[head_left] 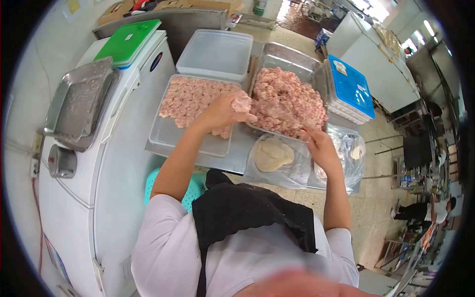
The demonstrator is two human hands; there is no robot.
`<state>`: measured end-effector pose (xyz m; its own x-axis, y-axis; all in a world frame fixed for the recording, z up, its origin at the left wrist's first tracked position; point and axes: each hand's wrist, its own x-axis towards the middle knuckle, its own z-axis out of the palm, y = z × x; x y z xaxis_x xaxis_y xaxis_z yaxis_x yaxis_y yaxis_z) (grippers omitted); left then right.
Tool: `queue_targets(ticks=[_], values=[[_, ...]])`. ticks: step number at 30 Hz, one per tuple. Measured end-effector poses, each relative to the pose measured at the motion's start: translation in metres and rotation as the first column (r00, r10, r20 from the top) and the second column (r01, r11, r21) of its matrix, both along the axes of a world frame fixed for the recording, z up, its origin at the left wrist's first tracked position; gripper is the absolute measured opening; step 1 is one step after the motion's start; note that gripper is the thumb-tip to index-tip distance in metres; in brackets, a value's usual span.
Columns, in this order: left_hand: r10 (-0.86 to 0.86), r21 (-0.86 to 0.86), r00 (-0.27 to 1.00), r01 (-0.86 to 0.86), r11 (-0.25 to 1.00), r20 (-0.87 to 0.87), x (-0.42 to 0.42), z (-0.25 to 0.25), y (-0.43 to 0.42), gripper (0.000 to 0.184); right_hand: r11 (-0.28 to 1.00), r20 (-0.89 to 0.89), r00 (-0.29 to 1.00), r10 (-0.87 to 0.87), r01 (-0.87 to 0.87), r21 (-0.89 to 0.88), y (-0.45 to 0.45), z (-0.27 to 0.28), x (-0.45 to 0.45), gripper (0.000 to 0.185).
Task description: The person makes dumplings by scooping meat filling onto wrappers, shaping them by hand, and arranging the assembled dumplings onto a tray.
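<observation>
My left hand [225,110] is closed around a lump of pink ground meat [241,103], between a clear tray and a metal pan. Rows of small meat portions [198,96] cover much of the clear tray [190,143]. The metal pan [292,53] holds a large heap of ground meat [284,96]. At the pan's near right corner is my right hand [319,146], its fingertips at the edge of the heap; whether they grip anything is too small to tell. Pale dough [273,154] lies on a plastic bag [292,178] below the pan.
An empty clear container [214,53] stands behind the tray. Blue-lidded boxes [351,86] are on the right, beside another plastic bag [341,143]. A white freezer [118,173] at left carries a metal pan [79,101], a pot [62,161] and a green lid [127,42]. Another person [438,210] stands far right.
</observation>
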<state>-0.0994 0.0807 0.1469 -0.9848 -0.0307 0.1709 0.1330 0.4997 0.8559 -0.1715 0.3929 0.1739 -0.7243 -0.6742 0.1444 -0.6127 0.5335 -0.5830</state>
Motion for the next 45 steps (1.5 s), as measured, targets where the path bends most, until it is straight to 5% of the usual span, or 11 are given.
queue_targets(ticks=[3, 6, 9, 14, 19, 30, 35, 39, 42, 43, 45], values=[[0.107, 0.066, 0.993, -0.103, 0.993, -0.055, 0.029, -0.027, -0.064, 0.060, 0.987, 0.130, 0.986, -0.105, 0.119, -0.105, 0.006, -0.017, 0.004, 0.033], [0.396, -0.254, 0.918, -0.385, 0.887, -0.008, 0.073, -0.061, -0.134, 0.055, 0.957, 0.163, 0.972, -0.167, 0.199, -0.209, 0.029, -0.062, 0.003, 0.032], [0.511, -0.471, 0.857, -0.479, 0.741, -0.068, 0.107, -0.092, -0.164, 0.055, 0.893, 0.592, 0.774, -0.225, 0.406, -0.192, 0.037, -0.065, 0.022, 0.031], [0.647, -0.410, 0.762, -0.593, 0.693, -0.009, 0.120, -0.148, -0.166, 0.073, 0.854, 0.624, 0.737, -0.258, 0.476, -0.209, 0.037, -0.077, 0.042, 0.031], [0.671, -0.393, 0.702, -0.561, 0.728, 0.240, 0.109, -0.122, -0.130, 0.077, 0.844, 0.582, 0.751, -0.312, 0.501, -0.193, 0.025, -0.067, 0.047, 0.031], [0.519, -0.467, 0.854, -0.451, 0.761, 0.021, 0.098, -0.136, -0.148, 0.067, 0.825, 0.561, 0.743, -0.364, 0.537, -0.176, 0.027, -0.076, 0.021, 0.034], [0.330, -0.583, 0.944, -0.259, 0.770, 0.017, 0.058, -0.066, -0.074, 0.053, 0.905, 0.285, 0.894, -0.345, 0.397, -0.152, 0.019, -0.041, 0.006, 0.027], [0.008, -0.480, 0.998, -0.035, 0.876, -0.059, 0.003, -0.034, 0.037, 0.043, 0.991, -0.022, 0.998, -0.062, 0.059, -0.123, 0.005, -0.050, -0.006, 0.030], [-0.011, -0.433, 0.985, -0.067, 0.899, -0.174, -0.024, -0.018, 0.088, 0.036, 0.986, -0.466, 0.884, -0.031, 0.103, 0.131, 0.019, -0.062, -0.049, 0.022], [-0.030, -0.427, 0.981, -0.055, 0.902, -0.189, -0.030, -0.020, 0.097, 0.034, 0.930, -0.383, 0.923, -0.033, 0.168, 0.325, 0.032, -0.055, -0.063, 0.017], [-0.059, -0.418, 0.974, -0.038, 0.908, -0.217, -0.041, -0.033, 0.111, 0.030, 0.944, -0.447, 0.894, 0.020, 0.131, 0.303, 0.050, -0.045, -0.081, 0.016]])
